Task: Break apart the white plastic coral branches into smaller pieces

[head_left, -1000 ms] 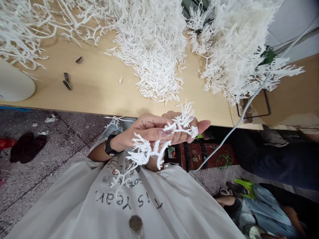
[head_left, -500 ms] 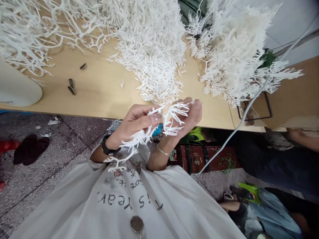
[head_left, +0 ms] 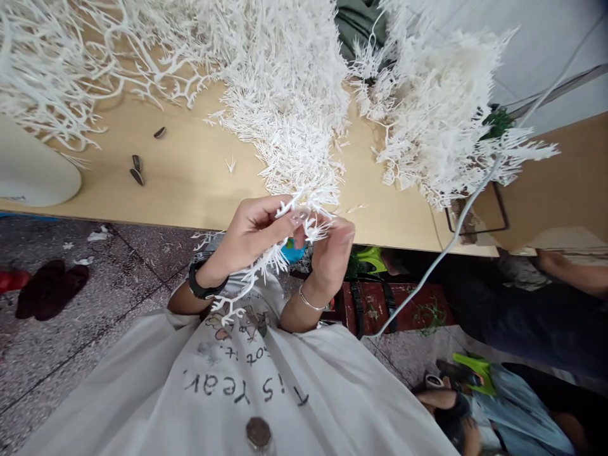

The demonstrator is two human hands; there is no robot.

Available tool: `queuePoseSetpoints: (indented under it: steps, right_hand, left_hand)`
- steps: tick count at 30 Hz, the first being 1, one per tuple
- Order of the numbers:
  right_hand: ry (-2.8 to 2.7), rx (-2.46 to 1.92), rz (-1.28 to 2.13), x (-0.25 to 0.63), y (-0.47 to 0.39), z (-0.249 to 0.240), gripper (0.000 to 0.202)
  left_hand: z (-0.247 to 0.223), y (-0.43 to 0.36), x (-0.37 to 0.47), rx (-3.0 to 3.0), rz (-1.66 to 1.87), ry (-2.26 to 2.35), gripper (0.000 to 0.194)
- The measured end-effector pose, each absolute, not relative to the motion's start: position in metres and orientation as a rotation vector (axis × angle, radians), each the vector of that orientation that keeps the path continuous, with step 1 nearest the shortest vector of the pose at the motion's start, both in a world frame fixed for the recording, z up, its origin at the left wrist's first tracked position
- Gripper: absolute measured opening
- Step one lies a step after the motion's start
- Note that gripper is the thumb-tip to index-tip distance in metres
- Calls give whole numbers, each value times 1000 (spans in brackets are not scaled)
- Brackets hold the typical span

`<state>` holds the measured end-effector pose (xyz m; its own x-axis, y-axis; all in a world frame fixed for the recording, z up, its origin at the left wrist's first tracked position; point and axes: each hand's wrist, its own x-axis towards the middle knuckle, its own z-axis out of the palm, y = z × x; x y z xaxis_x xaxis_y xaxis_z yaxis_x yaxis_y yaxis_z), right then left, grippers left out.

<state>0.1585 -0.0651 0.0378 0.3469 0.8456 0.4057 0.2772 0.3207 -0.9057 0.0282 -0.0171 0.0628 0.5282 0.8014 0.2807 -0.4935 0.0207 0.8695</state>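
Observation:
A white branched plastic stem (head_left: 243,292) is pinched between the thumb and fingers of my left hand (head_left: 259,234), which wears a black watch. Its lower end hangs over the shirt. My right hand (head_left: 332,250), with a bracelet on the wrist, is at the stem's tufted end; its fingers are bent and partly blurred, and whether they grip a tuft is unclear. Just beyond both hands lies a heap of small white sprigs (head_left: 294,114). Larger white branches (head_left: 42,63) are piled at the upper left, and another white bunch (head_left: 437,107) is at the upper right.
On the tabletop (head_left: 190,171) are a few dark seed shells (head_left: 137,170) and a white rounded container (head_left: 38,164) at the left edge. A pale cable (head_left: 427,269) crosses the right side. Below are dark slippers (head_left: 52,288), a red case (head_left: 403,304) and parts of other people.
My right hand has moved left and down, closer to my left hand. The stem's tufted end has shifted left, and small white bits now show on the table beyond my right hand.

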Motion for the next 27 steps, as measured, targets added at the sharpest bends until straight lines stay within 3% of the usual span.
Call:
queuePoseSetpoints:
  steps: [3, 7, 16, 23, 27]
  right_hand:
    - [-1294, -1022, 781, 150, -68, 46, 49]
    - [-1199, -1065, 872, 142, -65, 52, 54]
    - [-978, -973, 799, 137, -57, 35, 60]
    - [-1143, -1397, 590, 163, -51, 32, 35]
    - [-1176, -1569, 324, 179, -38, 33, 29]
  left_hand:
    - [62, -18, 30, 1095, 1046, 324, 27]
    - [60, -18, 36, 811, 1121, 379, 3]
    - [59, -24, 47, 232, 902, 171, 14]
    - [69, -19, 42, 228, 1022, 115, 27]
    - [65, -12, 39, 432, 1123, 97, 22]
